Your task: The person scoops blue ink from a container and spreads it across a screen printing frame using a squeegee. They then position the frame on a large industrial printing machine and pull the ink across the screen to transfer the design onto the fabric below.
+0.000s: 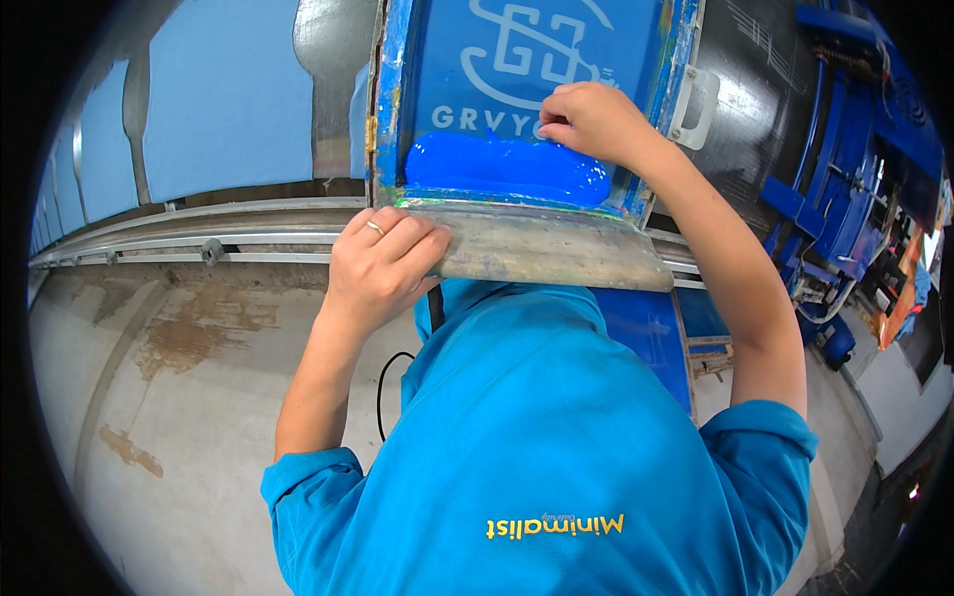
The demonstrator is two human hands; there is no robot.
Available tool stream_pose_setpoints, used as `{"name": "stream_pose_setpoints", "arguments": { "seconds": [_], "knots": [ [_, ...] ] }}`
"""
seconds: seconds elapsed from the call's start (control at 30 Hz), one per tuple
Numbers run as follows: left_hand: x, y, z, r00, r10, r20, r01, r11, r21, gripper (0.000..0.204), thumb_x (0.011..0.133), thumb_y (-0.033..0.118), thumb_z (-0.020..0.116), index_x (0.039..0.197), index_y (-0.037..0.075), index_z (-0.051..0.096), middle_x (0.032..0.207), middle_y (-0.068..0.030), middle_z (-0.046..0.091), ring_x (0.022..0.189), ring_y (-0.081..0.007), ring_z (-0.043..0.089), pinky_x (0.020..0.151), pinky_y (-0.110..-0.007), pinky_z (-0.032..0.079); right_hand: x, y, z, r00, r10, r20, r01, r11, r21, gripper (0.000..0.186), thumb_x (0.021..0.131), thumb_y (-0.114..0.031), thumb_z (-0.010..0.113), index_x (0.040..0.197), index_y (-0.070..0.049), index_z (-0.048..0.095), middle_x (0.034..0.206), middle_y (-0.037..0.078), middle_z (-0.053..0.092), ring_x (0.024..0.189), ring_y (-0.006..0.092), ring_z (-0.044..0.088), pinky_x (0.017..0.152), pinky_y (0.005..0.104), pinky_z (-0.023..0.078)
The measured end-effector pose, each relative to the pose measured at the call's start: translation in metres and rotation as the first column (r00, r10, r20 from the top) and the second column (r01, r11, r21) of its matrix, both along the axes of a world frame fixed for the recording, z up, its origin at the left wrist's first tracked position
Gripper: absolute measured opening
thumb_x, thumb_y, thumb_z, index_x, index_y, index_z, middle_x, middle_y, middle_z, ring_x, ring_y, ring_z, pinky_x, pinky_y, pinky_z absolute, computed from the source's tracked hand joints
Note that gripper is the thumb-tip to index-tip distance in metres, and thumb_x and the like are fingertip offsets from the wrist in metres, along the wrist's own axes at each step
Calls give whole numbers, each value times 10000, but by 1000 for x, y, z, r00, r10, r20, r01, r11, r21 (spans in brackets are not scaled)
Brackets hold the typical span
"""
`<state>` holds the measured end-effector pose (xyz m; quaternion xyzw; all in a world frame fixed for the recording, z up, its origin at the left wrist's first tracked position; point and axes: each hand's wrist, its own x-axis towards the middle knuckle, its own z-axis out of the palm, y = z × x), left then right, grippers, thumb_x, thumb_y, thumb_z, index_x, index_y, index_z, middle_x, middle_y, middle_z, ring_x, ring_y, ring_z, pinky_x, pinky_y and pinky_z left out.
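Observation:
A screen-printing frame [391, 109] with blue mesh and pale lettering lies in front of me. A thick pool of bright blue ink [507, 171] spreads along its near end. Across the near edge rests a long, worn, grey-brown squeegee [556, 246]. My left hand [383, 260], with a ring on one finger, is closed round the squeegee's left end. Over the mesh, just beyond the ink, is my right hand [601, 121]. Its fingers are curled and pinched together; whether anything small is between them is hidden.
A metal rail [268, 234] runs along the table's near edge. Light blue fabric panels [229, 99] lie on the table to the left. A white handle [699, 107] sticks out from the frame's right side. Blue machinery [845, 179] stands at the far right.

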<state>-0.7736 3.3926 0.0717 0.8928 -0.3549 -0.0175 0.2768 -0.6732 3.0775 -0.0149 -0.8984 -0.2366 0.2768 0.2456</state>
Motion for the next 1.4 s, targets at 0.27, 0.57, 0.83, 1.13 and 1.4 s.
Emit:
{"name": "stream_pose_setpoints", "arguments": {
  "seconds": [0.27,0.57,0.83,1.13,1.4],
  "knots": [
    [0,-1,5,1000,-5,-18,5,1000,14,506,470,106,829,967,101,730,925,-9,681,850,-202,650,738,-363,525,-2,12,-13,1000,24,8,-23,997,-79,201,855,-283,778,876,-88,736,878,84,719,849,316,701,704,467,542],
    [6,-6,3,1000,-6,9,6,1000,5,455,505,153,857,925,135,682,905,22,641,828,-167,629,695,-338,488,5,5,-2,989,-119,-83,119,993,-10,239,889,-322,768,864,-87,737,802,87,733,769,295,700,672,410,543],
    [8,-5,6,1000,-8,-20,8,1000,4,491,468,116,823,950,94,731,894,-19,676,812,-230,637,712,-376,502,35,-38,10,950,-306,63,302,951,67,285,889,-313,786,860,-37,720,739,88,677,669,214,621,641,342,498],
    [15,-5,21,1000,4,-31,-3,1000,18,510,455,122,815,953,103,710,898,-5,650,814,-200,616,679,-358,474,176,-189,-8,411,-792,451,878,478,39,392,887,-478,694,979,-107,783,981,105,775,956,312,727,826,440,556],
    [22,-8,27,1000,16,-4,-16,999,39,409,535,95,779,938,103,709,885,-1,648,808,-192,621,686,-353,488,226,-205,-26,405,-811,422,913,381,-144,534,814,-586,756,1004,-87,785,1023,130,773,994,319,722,892,427,539]
  ]
}}
